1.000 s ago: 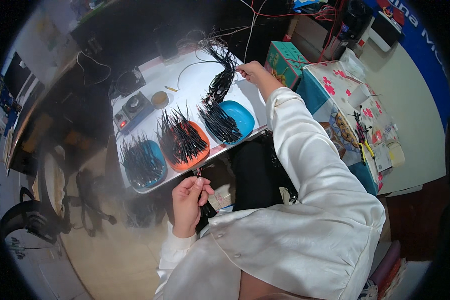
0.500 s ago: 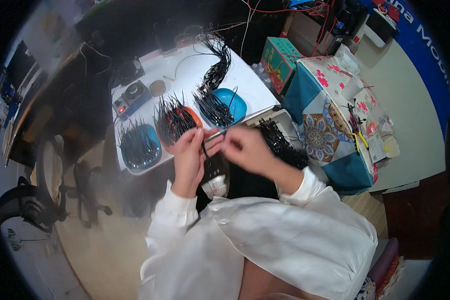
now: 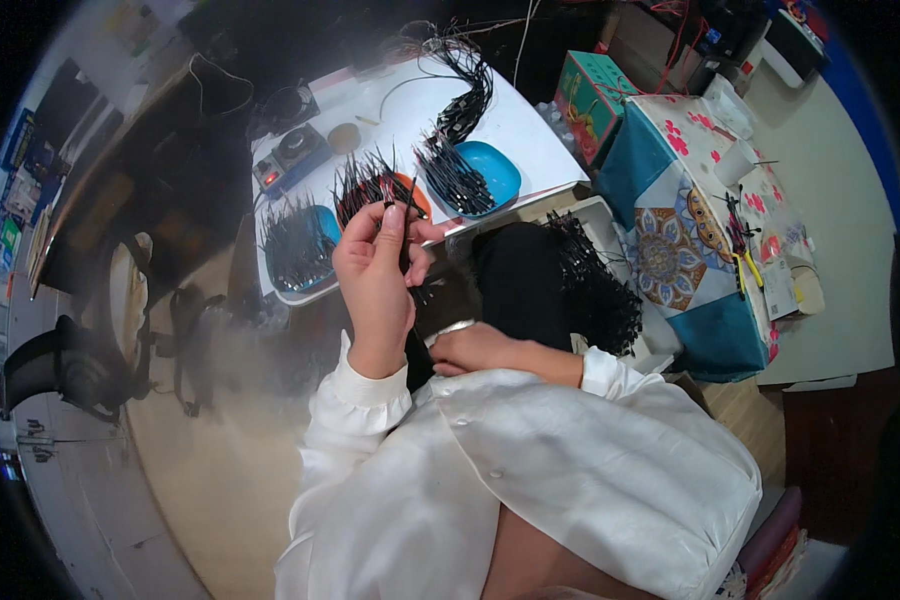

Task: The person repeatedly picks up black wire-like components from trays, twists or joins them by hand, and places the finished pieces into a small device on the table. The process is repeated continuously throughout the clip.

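Observation:
My left hand (image 3: 375,285) is raised in front of the white table, thumb and fingers pinching a thin black cable (image 3: 407,250) that stands roughly upright. Low at my lap, my right hand (image 3: 478,348) has its fingers curled down over a small white item (image 3: 454,328), mostly hidden beneath it; whether anything is in those fingers I cannot make out. Beyond the left hand, bundles of black cables lie in a blue tray (image 3: 498,172), an orange tray (image 3: 418,197) and another blue tray (image 3: 322,222).
On the white table (image 3: 540,150) stand a small grey device with a red light (image 3: 288,160) and a round tin (image 3: 344,138). A white bin (image 3: 660,345) at my right holds many black cables (image 3: 600,290). Farther right is a cloth-covered table (image 3: 715,330) with yellow-handled pliers (image 3: 748,270).
My right hand has left the left hand and dropped to my lap by the white item. The left hand has risen slightly, still pinching the cable. The whole view has shifted.

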{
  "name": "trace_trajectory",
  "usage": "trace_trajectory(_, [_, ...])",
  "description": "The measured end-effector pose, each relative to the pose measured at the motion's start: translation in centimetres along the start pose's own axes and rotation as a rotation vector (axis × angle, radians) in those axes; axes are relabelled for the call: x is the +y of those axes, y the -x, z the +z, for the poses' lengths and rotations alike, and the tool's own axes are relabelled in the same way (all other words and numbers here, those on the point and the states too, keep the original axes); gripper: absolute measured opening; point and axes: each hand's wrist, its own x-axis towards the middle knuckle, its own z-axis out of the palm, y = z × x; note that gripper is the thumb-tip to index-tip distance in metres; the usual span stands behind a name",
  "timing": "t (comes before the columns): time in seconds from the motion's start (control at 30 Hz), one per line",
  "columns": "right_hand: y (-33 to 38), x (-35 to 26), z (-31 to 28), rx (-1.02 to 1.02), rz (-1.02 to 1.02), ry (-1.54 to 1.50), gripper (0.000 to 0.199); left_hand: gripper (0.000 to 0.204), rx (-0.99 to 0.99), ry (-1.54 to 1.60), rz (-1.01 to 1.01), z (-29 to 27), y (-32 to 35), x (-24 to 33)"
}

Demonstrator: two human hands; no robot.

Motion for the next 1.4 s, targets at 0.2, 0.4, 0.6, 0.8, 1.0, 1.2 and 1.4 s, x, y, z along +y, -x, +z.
trace_trajectory(0.2, [-0.2,-0.3,-10.0,0.602,0.156,-0.89,0.021,0.016,0.017,-0.096,0.016,-0.2,2.1,-0.4])
trace_trajectory(0.4, [-0.7,-2.2,-15.4,0.652,0.051,-1.133,0.015,0.019,-0.026,-0.101,-0.049,0.2,2.9,-1.0])
trace_trajectory(0.6, [-1.4,-4.0,-14.5,0.778,-0.002,-1.001,0.011,0.019,-0.022,-0.185,-0.061,0.4,2.7,-1.3])
trace_trajectory(0.8, [-1.1,-4.4,-13.5,0.842,0.013,-0.918,0.01,0.017,-0.053,-0.253,0.007,0.4,2.6,-1.7])
trace_trajectory(1.0, [-1.1,-4.6,-12.8,0.834,0.024,-0.977,0.011,0.016,-0.042,-0.184,0.001,0.3,2.9,-1.7])
trace_trajectory(1.2, [-0.7,-4.6,-13.0,0.82,0.015,-0.942,0.011,0.016,-0.07,-0.176,-0.041,0.5,3.3,-1.7])
trace_trajectory(1.4, [-1.1,-4.6,-12.0,0.932,0.042,-0.874,0.01,0.017,-0.065,-0.341,0.018,0.1,3.6,-1.8])
